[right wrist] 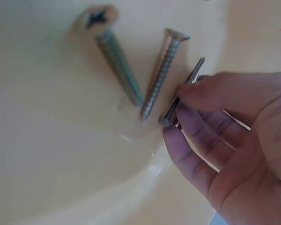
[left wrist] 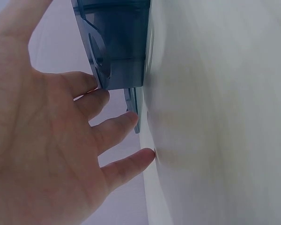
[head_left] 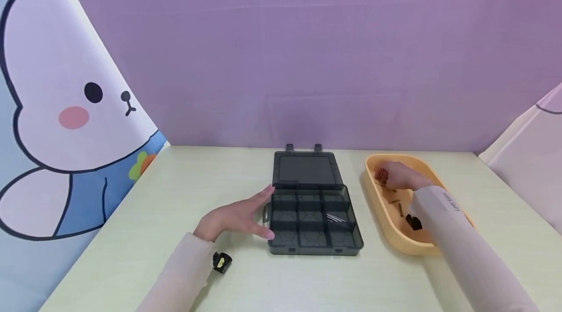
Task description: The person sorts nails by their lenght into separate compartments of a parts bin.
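In a smooth yellow tub (head_left: 412,247) at the head view's right, the right hand (head_left: 397,175) pinches a thin metal screw (right wrist: 195,71). The left hand (head_left: 239,217) spreads its fingers by a plastic box (head_left: 313,250).

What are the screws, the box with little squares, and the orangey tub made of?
Screws: most likely metal, with a dull sheen and crisp spiral threads; which metal, I can't tell.
Box: probably smooth, hard plastic, because it's dark grey and looks see-through.
Tub: looks like plastic, slightly shiny, with evenly coloured, rounded walls and small bright glints inside.
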Motion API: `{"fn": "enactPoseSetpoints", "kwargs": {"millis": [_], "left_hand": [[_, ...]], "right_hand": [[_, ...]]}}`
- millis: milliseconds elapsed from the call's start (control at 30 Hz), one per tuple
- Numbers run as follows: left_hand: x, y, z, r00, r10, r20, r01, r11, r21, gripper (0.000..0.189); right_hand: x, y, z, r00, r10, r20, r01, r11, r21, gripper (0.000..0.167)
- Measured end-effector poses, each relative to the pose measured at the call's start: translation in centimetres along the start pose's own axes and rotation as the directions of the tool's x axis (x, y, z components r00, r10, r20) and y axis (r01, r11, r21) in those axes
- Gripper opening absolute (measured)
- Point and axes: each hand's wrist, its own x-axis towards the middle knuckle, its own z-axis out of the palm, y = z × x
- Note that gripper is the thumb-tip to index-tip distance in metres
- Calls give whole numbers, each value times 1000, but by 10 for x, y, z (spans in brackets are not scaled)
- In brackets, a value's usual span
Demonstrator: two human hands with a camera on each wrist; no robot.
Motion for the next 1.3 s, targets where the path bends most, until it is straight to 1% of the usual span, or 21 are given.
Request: {"fn": "enactPoseSetpoints", "kwargs": {"millis": [133,333,533,700,867,1033,1100,1167,1300], "left_hand": [[0,0,0,1000,0,-5,0,1000,13,115],[0,1,0,1000,-5,-5,5,1000,1,114],[0,0,1,1000,9,-1,-9,1000,-16,115],[1,-1,1,1000,13,-1,-13,1000,-20,115],[2,-3,0,1000,16,1,-16,1000,-22,114],[2,-4,0,1000,18,2,-18,1000,-23,115],[2,-4,0,1000,18,1,-17,1000,-22,115],[2,-4,0,1000,12,1,-12,1000,-22,115],[3,-4,1,1000,10,-1,-10,999,-31,115]], "right_hand": [[-1,-2,-1,1000,12,20,-12,1000,16,17],[0,-4,-1,996,55,68,-57,998,30,19],[0,0,1,996,38,78,-39,999,0,20],[-1,2,2,994,33,102,-35,999,14,20],[-2,3,0,994,19,110,-23,999,36,17],[-3,8,-4,996,-7,90,1,998,59,12],[-4,9,-6,996,-13,85,8,998,60,13],[-5,11,-9,995,-11,95,5,998,59,16],[-10,8,-17,992,-8,127,-1,997,72,15]]}}
